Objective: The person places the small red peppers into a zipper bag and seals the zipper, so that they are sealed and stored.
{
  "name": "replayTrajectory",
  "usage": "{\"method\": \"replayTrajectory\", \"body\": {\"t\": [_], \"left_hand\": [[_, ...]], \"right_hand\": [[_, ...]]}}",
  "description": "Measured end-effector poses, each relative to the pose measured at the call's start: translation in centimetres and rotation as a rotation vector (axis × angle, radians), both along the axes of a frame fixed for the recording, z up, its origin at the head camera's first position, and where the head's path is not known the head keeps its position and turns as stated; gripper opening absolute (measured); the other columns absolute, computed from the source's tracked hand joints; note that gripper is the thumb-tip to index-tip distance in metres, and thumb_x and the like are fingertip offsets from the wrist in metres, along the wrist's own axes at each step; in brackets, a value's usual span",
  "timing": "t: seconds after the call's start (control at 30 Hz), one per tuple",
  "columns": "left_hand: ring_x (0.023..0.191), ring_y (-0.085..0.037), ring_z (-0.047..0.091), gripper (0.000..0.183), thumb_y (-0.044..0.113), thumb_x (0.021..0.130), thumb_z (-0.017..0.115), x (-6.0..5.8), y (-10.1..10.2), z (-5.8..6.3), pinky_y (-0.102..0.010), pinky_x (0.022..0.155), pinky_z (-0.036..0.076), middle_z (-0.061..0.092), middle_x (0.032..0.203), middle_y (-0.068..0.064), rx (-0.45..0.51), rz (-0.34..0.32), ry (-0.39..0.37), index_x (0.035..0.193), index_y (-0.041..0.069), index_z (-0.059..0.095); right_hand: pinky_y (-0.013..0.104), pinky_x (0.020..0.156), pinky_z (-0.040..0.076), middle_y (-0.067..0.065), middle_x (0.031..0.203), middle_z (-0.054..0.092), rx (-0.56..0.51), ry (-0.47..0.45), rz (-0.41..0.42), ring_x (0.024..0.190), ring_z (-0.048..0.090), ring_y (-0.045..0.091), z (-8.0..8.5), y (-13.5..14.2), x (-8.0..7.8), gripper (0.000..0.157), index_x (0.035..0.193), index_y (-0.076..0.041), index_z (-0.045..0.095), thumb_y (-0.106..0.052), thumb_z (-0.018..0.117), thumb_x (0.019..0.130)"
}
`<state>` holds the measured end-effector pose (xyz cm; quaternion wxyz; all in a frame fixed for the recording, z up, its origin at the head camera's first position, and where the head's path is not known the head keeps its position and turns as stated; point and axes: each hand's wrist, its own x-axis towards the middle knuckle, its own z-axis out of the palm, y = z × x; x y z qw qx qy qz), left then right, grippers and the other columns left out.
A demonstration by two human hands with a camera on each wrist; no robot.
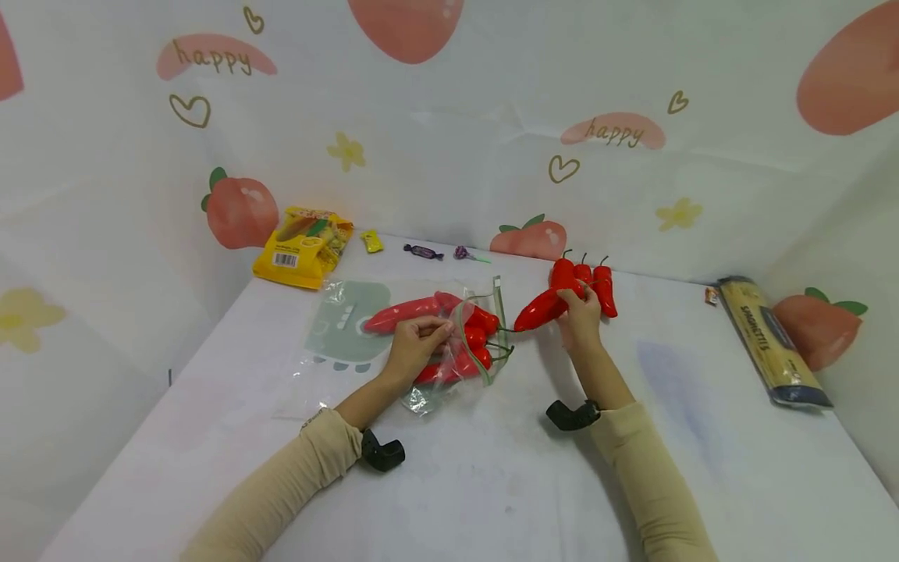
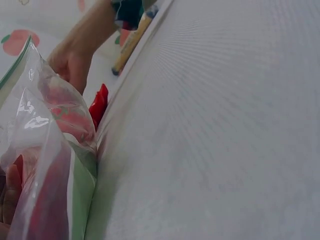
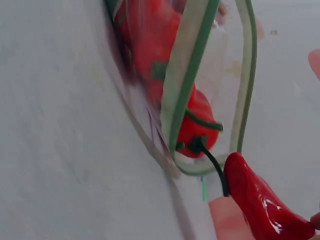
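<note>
A clear zip bag [image 1: 351, 312] with a pale green cartoon print lies on the table, its green-edged mouth [image 3: 245, 75] gaping toward the right. Several red chili peppers [image 1: 402, 314] are inside, with green stems sticking out at the mouth. My left hand [image 1: 416, 351] pinches the bag's upper film near that mouth. Just right of the opening, my right hand [image 1: 581, 314] grips another red chili pepper [image 1: 539, 311] by its stem end, with the tip pointing left at the bag. More chili peppers [image 1: 605, 292] lie behind the right hand.
Along the back stand a yellow snack bag [image 1: 295, 254], a yellow wrapped candy [image 1: 372, 241], a purple wrapped candy [image 1: 424, 251] and a lollipop [image 1: 462, 253]. At the far right lie a spaghetti pack [image 1: 772, 343] and a small wrapped piece [image 1: 712, 296]. A printed cloth wall rises behind.
</note>
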<state>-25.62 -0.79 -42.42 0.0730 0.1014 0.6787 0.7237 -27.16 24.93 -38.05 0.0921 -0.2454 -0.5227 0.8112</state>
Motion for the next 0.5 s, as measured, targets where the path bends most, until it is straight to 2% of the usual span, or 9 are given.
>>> {"method": "replayTrajectory", "body": {"t": [0.1,0.23,0.37,0.5], "left_hand": [[0.067,-0.005,0.064,0.024,0.013,0.087,0.062,0.0,0.0,-0.1,-0.021,0.066,0.056,0.070,0.093,-0.015,0.012,0.001,-0.002,0.103,-0.006,0.065],[0.066,-0.006,0.064,0.023,0.012,0.086,0.063,-0.1,0.0,-0.2,-0.021,0.066,0.056,0.071,0.092,-0.014,0.011,0.012,0.000,0.102,-0.005,0.065],[0.068,-0.006,0.064,0.024,0.014,0.086,0.063,-0.1,0.1,-0.2,-0.022,0.067,0.056,0.070,0.095,-0.016,-0.009,0.010,0.003,0.103,-0.004,0.066],[0.069,-0.005,0.064,0.024,0.015,0.087,0.062,-0.1,0.1,-0.1,-0.022,0.069,0.056,0.069,0.097,-0.018,-0.029,0.006,0.010,0.103,-0.003,0.066]], "right_hand": [[0.032,0.110,0.034,0.000,0.151,0.017,-0.071,0.078,-0.026,0.136,0.023,0.018,-0.5,-0.8,0.2,0.057,0.140,-0.018,0.020,-0.006,0.049,0.092],[0.031,0.108,0.036,0.003,0.149,0.021,-0.129,0.129,-0.027,0.132,0.029,0.018,-1.6,-2.1,0.0,0.055,0.134,-0.014,0.019,-0.002,0.051,0.091],[0.019,0.099,0.042,0.003,0.142,0.031,-0.066,0.044,0.011,0.120,0.039,0.015,-2.6,-2.8,-0.1,0.053,0.136,-0.013,0.023,-0.011,0.052,0.092],[0.021,0.097,0.043,0.001,0.129,0.042,-0.073,0.011,0.054,0.110,0.043,0.013,-3.2,-2.6,0.0,0.046,0.137,-0.013,0.030,-0.029,0.044,0.096]]}}
